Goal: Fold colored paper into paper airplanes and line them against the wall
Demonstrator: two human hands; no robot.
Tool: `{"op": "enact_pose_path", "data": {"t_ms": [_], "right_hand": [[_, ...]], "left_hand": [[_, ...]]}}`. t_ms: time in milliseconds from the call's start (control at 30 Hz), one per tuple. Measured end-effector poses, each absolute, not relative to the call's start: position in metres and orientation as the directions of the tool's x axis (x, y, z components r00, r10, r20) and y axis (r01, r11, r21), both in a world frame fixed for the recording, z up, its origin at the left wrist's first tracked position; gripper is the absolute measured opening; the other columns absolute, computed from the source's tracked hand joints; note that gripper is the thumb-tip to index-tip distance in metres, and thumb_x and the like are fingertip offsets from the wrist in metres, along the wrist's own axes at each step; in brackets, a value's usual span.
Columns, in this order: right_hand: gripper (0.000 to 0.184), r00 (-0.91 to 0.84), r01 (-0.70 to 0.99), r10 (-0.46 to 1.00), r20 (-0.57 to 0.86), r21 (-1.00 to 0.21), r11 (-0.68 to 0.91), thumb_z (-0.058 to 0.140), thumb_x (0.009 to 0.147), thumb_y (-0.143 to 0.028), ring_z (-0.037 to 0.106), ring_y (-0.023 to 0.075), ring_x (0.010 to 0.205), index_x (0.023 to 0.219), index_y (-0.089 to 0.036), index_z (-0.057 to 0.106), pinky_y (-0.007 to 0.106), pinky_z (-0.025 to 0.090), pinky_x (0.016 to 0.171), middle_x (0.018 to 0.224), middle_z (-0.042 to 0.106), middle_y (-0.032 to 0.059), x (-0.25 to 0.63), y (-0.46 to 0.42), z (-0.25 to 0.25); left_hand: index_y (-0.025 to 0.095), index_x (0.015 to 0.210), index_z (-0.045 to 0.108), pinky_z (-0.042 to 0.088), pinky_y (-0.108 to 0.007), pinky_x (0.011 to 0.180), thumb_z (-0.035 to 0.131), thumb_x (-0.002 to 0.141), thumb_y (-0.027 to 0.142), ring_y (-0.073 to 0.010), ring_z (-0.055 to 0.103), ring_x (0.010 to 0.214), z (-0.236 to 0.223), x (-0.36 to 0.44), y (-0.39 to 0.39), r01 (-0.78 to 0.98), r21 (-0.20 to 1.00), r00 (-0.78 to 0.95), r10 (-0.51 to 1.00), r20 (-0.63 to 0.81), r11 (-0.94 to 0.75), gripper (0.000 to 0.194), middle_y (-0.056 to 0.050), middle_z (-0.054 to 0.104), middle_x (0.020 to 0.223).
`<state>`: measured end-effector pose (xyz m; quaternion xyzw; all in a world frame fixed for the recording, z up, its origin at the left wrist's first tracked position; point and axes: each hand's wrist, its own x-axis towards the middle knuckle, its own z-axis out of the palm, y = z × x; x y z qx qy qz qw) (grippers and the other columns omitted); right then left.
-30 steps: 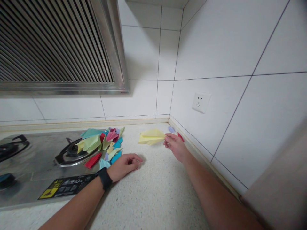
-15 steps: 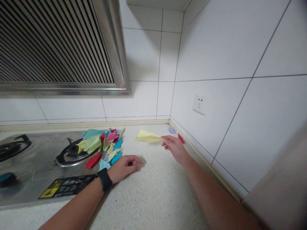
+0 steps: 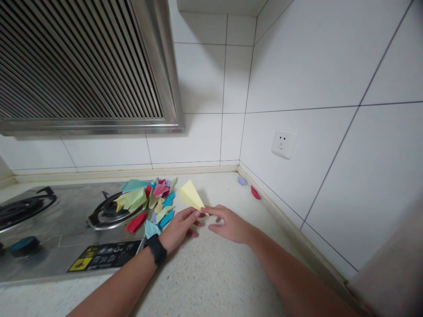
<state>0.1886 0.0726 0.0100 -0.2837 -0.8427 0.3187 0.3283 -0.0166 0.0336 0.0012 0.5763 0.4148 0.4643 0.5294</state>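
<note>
A folded pale-yellow paper plane (image 3: 192,195) is pinched near its narrow tip by my left hand (image 3: 181,226), whose wrist wears a black watch. My right hand (image 3: 231,224) meets it from the other side. Its outstretched index finger touches the tip, and its thumb stands apart below. Left of the hands lies a pile of folded papers, among them a green one (image 3: 135,199), a teal one (image 3: 135,185), a pink one (image 3: 161,189), a light-blue one (image 3: 152,229) and a red one (image 3: 136,223). The left forearm partly covers the lower edge of the pile.
The pile overlaps the steel gas stove (image 3: 76,235) and its right burner (image 3: 110,215). Against the right wall, a purple paper piece (image 3: 242,181) and a red one (image 3: 255,192) lie on the speckled counter (image 3: 211,281). A range hood (image 3: 175,105) hangs above the stove.
My right hand has moved left and toward me, bringing the yellow paper plane to my left hand, which now pinches it. The plane has turned, and the view has shifted slightly.
</note>
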Motion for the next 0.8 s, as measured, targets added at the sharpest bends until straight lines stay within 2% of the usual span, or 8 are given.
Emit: {"op": "enact_pose_path", "data": {"t_ms": [100, 200, 267, 333, 400, 467, 600, 800], "right_hand": [[0.066, -0.717, 0.208, 0.573, 0.396, -0.663, 0.719, 0.065, 0.074, -0.014, 0.052, 0.0235, 0.113, 0.134, -0.036, 0.048, 0.037, 0.047, 0.086, 0.134, 0.054, 0.0051, 0.184, 0.064, 0.017], [0.059, -0.743, 0.181, 0.549, 0.383, -0.675, 0.715, 0.063, 0.076, -0.014, 0.05, 0.0246, 0.118, 0.129, -0.037, 0.054, 0.037, 0.048, 0.085, 0.14, 0.049, 0.0031, 0.184, 0.063, 0.021], [0.044, -0.706, 0.159, 0.589, 0.393, -0.723, 0.673, 0.061, 0.078, -0.016, 0.055, 0.0233, 0.112, 0.119, -0.033, 0.062, 0.034, 0.049, 0.079, 0.132, 0.056, 0.0046, 0.184, 0.065, 0.021], [0.029, -0.609, 0.146, 0.663, 0.434, -0.761, 0.632, 0.059, 0.081, -0.02, 0.06, 0.02, 0.098, 0.107, -0.028, 0.068, 0.032, 0.049, 0.075, 0.113, 0.065, 0.0057, 0.184, 0.07, 0.018], [0.017, -0.483, 0.138, 0.748, 0.455, -0.804, 0.578, 0.061, 0.081, -0.024, 0.06, 0.016, 0.08, 0.097, -0.025, 0.067, 0.029, 0.048, 0.069, 0.093, 0.067, 0.0039, 0.184, 0.076, 0.014], [0.015, -0.391, 0.102, 0.814, 0.43, -0.859, 0.503, 0.064, 0.08, -0.029, 0.057, 0.0135, 0.07, 0.094, -0.024, 0.064, 0.027, 0.045, 0.061, 0.084, 0.065, 0.0016, 0.183, 0.081, 0.008], [0.02, -0.452, 0.028, 0.821, 0.35, -0.914, 0.405, 0.069, 0.075, -0.033, 0.056, 0.0149, 0.069, 0.091, -0.022, 0.064, 0.026, 0.044, 0.059, 0.078, 0.064, 0.0015, 0.179, 0.085, -0.002], [0.018, -0.562, 0.027, 0.777, 0.284, -0.932, 0.36, 0.066, 0.077, -0.033, 0.061, 0.0207, 0.079, 0.089, -0.02, 0.068, 0.034, 0.049, 0.072, 0.077, 0.066, 0.0027, 0.176, 0.087, -0.005]], "left_hand": [[0.013, 0.101, 0.062, 0.047, -0.021, 0.051, 0.058, 0.082, 0.051, -0.0181, 0.06, 0.082, -0.002, -0.018, 0.038, -0.025, 0.993, 0.144, 0.983, 0.116, -0.113, 0.043, -0.014, 0.063, 0.103], [0.013, 0.096, 0.061, 0.045, -0.02, 0.048, 0.06, 0.08, 0.049, -0.0156, 0.06, 0.072, -0.007, -0.022, 0.043, 0.012, 0.992, 0.092, 0.988, 0.128, -0.129, 0.039, -0.008, 0.063, 0.085], [0.014, 0.094, 0.061, 0.044, -0.019, 0.046, 0.06, 0.08, 0.049, -0.0145, 0.059, 0.067, -0.008, -0.023, 0.045, 0.052, 0.988, 0.093, 0.986, 0.139, -0.144, 0.037, -0.005, 0.062, 0.077], [0.015, 0.091, 0.062, 0.042, -0.019, 0.046, 0.058, 0.08, 0.05, -0.0145, 0.059, 0.066, -0.008, -0.024, 0.045, 0.096, 0.982, 0.121, 0.981, 0.151, -0.163, 0.036, -0.005, 0.063, 0.077], [0.016, 0.091, 0.063, 0.042, -0.02, 0.047, 0.056, 0.081, 0.052, -0.0149, 0.058, 0.067, -0.007, -0.023, 0.043, 0.134, 0.973, 0.17, 0.972, 0.162, -0.186, 0.037, -0.005, 0.065, 0.079], [0.017, 0.092, 0.064, 0.042, -0.021, 0.048, 0.054, 0.082, 0.053, -0.0149, 0.058, 0.066, -0.006, -0.022, 0.041, 0.159, 0.965, 0.226, 0.959, 0.172, -0.21, 0.039, -0.004, 0.065, 0.078], [0.017, 0.096, 0.064, 0.039, -0.021, 0.05, 0.052, 0.085, 0.052, -0.0134, 0.054, 0.062, -0.005, -0.02, 0.036, 0.18, 0.955, 0.326, 0.931, 0.167, -0.234, 0.039, -0.004, 0.064, 0.077], [0.017, 0.09, 0.061, 0.035, -0.02, 0.049, 0.052, 0.086, 0.05, -0.0107, 0.047, 0.057, -0.004, -0.019, 0.033, 0.209, 0.945, 0.352, 0.921, 0.167, -0.251, 0.035, 0.0, 0.058, 0.072]]}}
